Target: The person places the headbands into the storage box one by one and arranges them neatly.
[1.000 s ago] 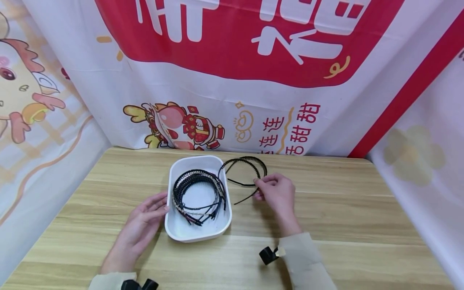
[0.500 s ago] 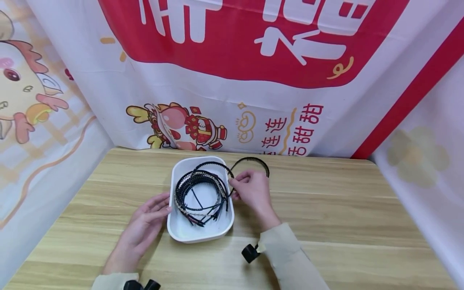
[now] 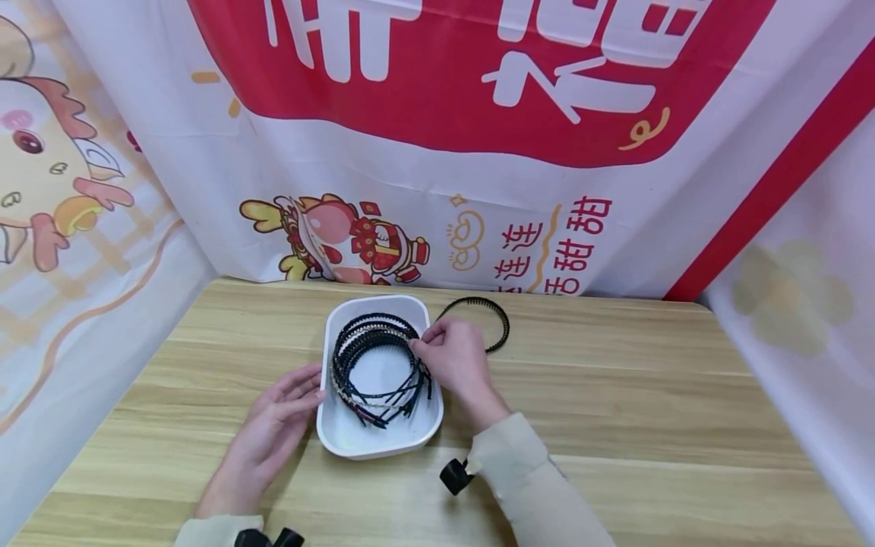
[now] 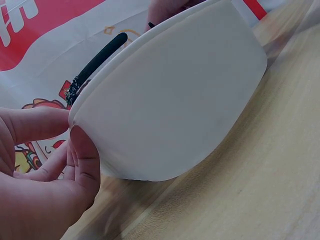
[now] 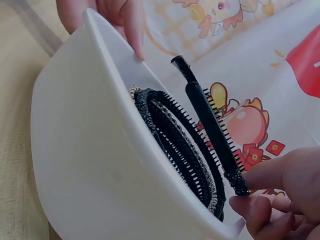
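Note:
A white plastic bin (image 3: 379, 448) stands on the table with several black toothed headbands (image 3: 355, 357) stacked in rings inside it. At its left side my left hand (image 3: 276, 422) holds the rim, with fingertips on the wall in the left wrist view. Over the bin's right rim, my right hand (image 3: 454, 361) pinches a black headband (image 5: 212, 127) between thumb and fingers. That headband is above the stack, its sparkly part by my fingertips in the right wrist view. Another black headband (image 3: 507, 327) lies on the table right of the bin, partly hidden by my right hand.
The wooden table (image 3: 649, 403) extends to the right and in front of the bin. A printed cloth backdrop (image 3: 383, 167) hangs behind the table, with further cloth at both sides.
My right hand has moved left from the table to the bin, bringing a headband over the stack. One headband is left lying on the table. My left hand stays at the bin.

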The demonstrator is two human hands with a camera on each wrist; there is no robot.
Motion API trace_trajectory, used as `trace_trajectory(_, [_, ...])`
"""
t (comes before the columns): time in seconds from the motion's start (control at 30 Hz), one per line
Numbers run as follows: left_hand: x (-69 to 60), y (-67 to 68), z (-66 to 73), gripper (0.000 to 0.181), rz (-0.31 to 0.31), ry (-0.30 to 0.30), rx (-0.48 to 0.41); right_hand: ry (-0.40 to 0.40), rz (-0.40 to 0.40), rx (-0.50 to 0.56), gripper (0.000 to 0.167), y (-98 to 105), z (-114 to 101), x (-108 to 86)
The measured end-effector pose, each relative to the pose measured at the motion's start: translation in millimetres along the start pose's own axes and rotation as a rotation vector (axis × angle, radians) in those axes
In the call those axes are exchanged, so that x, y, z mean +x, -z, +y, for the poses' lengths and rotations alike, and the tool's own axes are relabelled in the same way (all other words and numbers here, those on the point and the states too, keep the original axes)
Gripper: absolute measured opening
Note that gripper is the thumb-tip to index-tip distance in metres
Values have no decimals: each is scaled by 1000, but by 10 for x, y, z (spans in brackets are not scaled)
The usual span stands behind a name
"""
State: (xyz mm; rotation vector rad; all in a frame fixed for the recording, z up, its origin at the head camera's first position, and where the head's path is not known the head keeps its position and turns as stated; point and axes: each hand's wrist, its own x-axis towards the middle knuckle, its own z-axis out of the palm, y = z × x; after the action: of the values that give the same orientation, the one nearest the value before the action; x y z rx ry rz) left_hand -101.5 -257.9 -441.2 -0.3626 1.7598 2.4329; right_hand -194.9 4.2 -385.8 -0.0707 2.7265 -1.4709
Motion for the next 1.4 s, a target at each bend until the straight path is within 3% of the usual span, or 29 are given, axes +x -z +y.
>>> trace_trajectory(0.23, [10, -4, -5, 41, -3, -3, -5, 52, -3, -99, 18, -30, -27, 11])
trace_trajectory(0.67, [24, -6, -39, 41, -20, -24, -37, 54, 6, -297, 18, -78, -43, 31])
trace_trajectory(1.17, [15, -7, -19, 40, -10, -15, -27, 63, 12, -306, 18, -89, -34, 17])
trace_trajectory(1.4, [9, -3, -27, 40, -12, -19, -30, 68, 5, -186, 17, -73, 3, -8])
